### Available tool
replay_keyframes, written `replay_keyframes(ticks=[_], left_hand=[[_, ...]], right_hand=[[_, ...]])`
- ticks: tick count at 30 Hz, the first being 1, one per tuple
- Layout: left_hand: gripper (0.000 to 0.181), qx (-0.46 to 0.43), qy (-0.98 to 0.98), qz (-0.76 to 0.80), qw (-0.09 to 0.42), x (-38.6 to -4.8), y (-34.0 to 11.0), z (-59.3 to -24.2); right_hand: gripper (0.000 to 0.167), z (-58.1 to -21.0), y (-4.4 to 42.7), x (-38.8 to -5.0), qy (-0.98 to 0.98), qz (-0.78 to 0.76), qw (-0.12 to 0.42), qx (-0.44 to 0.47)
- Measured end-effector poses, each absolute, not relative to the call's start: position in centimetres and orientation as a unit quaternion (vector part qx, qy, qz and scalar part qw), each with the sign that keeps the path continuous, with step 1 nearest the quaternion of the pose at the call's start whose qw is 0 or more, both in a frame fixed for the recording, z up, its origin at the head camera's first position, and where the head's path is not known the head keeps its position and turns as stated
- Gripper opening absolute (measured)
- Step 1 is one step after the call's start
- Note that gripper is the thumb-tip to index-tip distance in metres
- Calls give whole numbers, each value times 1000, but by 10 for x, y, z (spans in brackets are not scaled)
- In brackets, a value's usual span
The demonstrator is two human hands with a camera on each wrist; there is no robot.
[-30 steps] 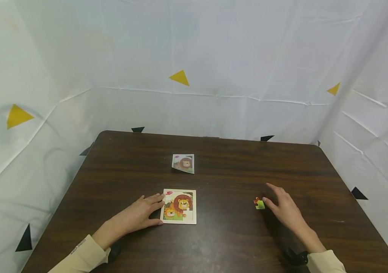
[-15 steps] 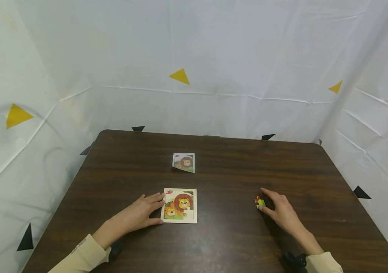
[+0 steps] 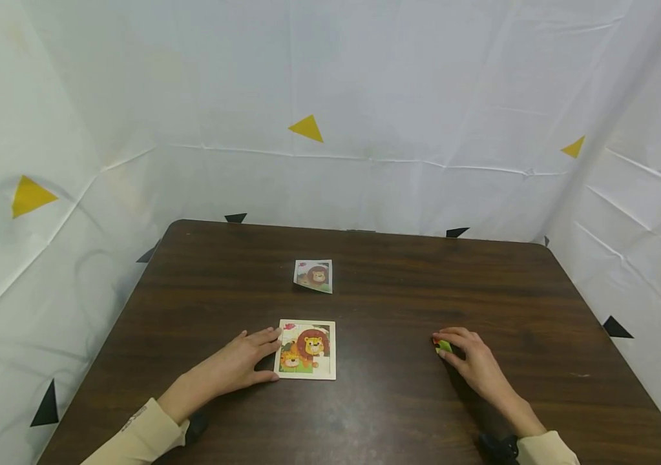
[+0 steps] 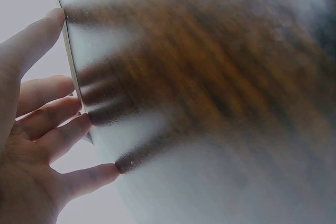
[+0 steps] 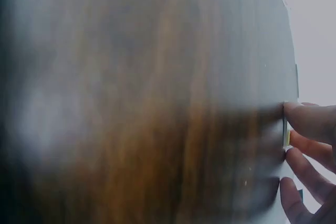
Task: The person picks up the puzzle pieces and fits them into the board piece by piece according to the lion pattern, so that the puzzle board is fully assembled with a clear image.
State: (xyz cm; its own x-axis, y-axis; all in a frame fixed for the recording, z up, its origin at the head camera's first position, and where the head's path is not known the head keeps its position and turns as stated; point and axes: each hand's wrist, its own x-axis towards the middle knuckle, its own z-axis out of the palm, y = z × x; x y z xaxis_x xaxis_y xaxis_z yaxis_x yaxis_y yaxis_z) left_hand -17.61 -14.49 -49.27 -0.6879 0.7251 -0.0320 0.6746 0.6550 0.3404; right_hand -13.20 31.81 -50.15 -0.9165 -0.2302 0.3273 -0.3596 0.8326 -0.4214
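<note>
A square jigsaw puzzle (image 3: 333, 349) in a pale frame lies flat on the table, showing a lion and a smaller spotted animal. Its lower right corner is a bare pale gap. My left hand (image 3: 234, 365) rests beside it, fingertips and thumb touching the frame's left edge with fingers extended. In the left wrist view, the fingers (image 4: 55, 111) reach the thin edge of the frame. Off to the right, my right hand (image 3: 478, 365) pinches a green and red puzzle piece (image 3: 443, 347) between thumb and fingers at the tabletop. Fingers hide part of the piece.
Behind the puzzle lies a small picture card (image 3: 314, 276) of the same lion, one corner curled up. The dark wood table (image 3: 388, 284) has rounded far corners. White sheeting (image 3: 365, 77) with yellow and black triangles stands around it.
My right hand has moved slightly left, and its thumb and fingers have closed on the puzzle piece. The left hand and the framed puzzle have stayed in place.
</note>
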Motion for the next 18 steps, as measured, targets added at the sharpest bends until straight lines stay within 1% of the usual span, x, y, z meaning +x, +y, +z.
replay_keyframes(ticks=[6,11,18], left_hand=[[65,385,907,152,83,-176,-145,-493],[64,384,907,150,85,-176,-145,-493],[63,392,905,148,75,-176,-146,-494]], right_hand=[[32,-504,316,-133,-947,232,146,169],[37,-504,315,-131,-949,216,146,175],[43,-498,314,-127,-956,216,101,174]])
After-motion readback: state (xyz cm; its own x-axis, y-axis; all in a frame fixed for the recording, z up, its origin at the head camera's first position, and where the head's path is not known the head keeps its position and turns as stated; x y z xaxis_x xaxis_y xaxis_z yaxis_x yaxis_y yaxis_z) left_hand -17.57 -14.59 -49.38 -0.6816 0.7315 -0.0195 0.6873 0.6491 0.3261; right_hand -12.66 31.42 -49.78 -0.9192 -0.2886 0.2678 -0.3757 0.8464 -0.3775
